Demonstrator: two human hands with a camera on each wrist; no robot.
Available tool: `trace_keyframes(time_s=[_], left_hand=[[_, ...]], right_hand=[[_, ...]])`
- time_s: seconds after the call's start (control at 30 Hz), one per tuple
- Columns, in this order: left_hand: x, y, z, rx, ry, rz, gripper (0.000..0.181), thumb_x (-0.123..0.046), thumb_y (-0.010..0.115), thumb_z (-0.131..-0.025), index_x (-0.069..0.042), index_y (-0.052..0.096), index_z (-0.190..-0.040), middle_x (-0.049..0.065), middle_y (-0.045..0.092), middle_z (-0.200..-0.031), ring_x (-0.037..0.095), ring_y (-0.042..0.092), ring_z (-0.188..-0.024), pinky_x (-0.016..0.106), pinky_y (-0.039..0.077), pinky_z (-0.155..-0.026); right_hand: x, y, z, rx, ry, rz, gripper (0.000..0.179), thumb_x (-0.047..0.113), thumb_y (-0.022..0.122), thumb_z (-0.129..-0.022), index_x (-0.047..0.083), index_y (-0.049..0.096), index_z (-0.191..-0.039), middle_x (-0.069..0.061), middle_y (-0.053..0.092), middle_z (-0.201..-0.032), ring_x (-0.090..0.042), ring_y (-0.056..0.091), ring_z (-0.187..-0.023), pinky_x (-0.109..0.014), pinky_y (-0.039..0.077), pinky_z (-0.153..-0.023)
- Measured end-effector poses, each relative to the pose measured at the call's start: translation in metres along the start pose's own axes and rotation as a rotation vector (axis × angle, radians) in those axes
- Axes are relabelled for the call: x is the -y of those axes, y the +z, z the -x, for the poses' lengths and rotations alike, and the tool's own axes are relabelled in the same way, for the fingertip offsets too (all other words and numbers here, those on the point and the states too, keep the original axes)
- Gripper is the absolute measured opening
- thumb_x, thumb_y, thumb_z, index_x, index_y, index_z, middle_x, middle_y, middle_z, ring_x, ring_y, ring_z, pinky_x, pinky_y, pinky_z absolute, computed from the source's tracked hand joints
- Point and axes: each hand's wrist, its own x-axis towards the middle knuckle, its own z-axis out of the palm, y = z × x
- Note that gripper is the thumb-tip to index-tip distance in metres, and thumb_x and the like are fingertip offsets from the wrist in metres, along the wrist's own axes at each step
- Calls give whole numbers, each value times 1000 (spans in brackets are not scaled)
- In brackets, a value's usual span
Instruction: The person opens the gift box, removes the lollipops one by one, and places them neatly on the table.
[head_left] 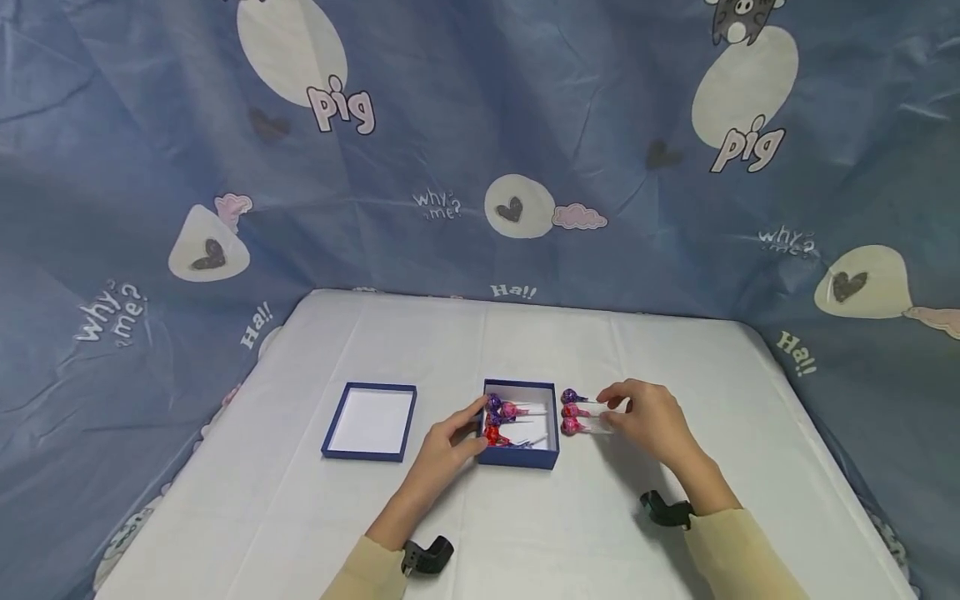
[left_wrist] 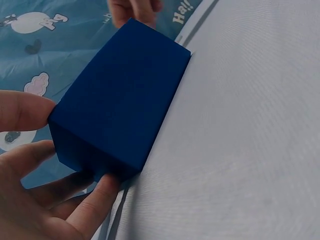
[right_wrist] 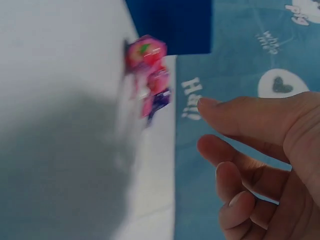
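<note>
An uncovered blue box (head_left: pixel 517 458) with a white inside stands on the white table. Several wrapped lollipops (head_left: pixel 510 410), purple, pink and red, lie in it with white sticks toward the right. My left hand (head_left: pixel 442 450) holds the box by its left end; in the left wrist view its fingers (left_wrist: pixel 95 210) touch the end wall and the thumb lies at the upper corner. Right of the box, three lollipops (head_left: pixel 572 426), one purple and two pink, lie in a column. Over their sticks is my right hand (head_left: pixel 652 417), its fingers loosely bent with nothing held between them.
To the left lies a shallow blue-edged lid (head_left: pixel 369 457), its white inside facing up. A blue patterned cloth (head_left: pixel 450 125) hangs behind the table (head_left: pixel 300 517). Each wrist wears a black band device (head_left: pixel 427 556).
</note>
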Motion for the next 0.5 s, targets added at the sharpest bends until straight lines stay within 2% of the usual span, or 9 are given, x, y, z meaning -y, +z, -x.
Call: trace_keyframes(time_s=[0.2, 0.5], left_hand=[[-4, 1, -4, -3, 25, -12, 62, -13, 69, -91, -24, 52, -149, 10, 46, -153, 34, 47, -136, 49, 34, -114], [-3, 1, -1, -8, 13, -2, 63, -11, 68, -90, -21, 51, -150, 10, 45, -154, 35, 46, -137, 50, 33, -114]], right_hand=[[13, -3, -12, 0, -88, -47, 25, 11, 85, -79, 16, 79, -102, 4, 72, -88, -11, 55, -66, -30, 44, -59], [32, 11, -17, 93, -82, -182, 26, 17, 86, -80, 21, 79, -105, 1, 73, -100, -14, 58, -70, -29, 47, -57]])
